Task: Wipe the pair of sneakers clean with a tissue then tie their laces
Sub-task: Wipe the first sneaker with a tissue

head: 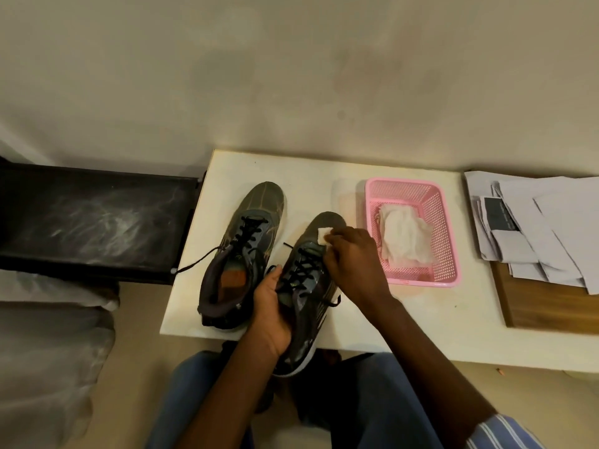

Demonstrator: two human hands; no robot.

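Right hand (351,264): fingers curled, pinching a small white tissue (324,235) against the toe of the right sneaker (312,286).
Left hand (270,315): wrapped round the heel end of that same sneaker, thumb up by the black laces (299,270), which lie loose.
Right sneaker: heel hangs off the near edge of the white table (421,319), toe pointing to 12 o'clock.
Left sneaker (241,254): flat on the table at 9 o'clock of the held one, just beside it, laces undone.
Pink basket (450,254): at 3 o'clock of the hands, with crumpled tissues (405,236) inside.
Papers (534,228): farther out at 3 o'clock, on a wooden board (544,306).
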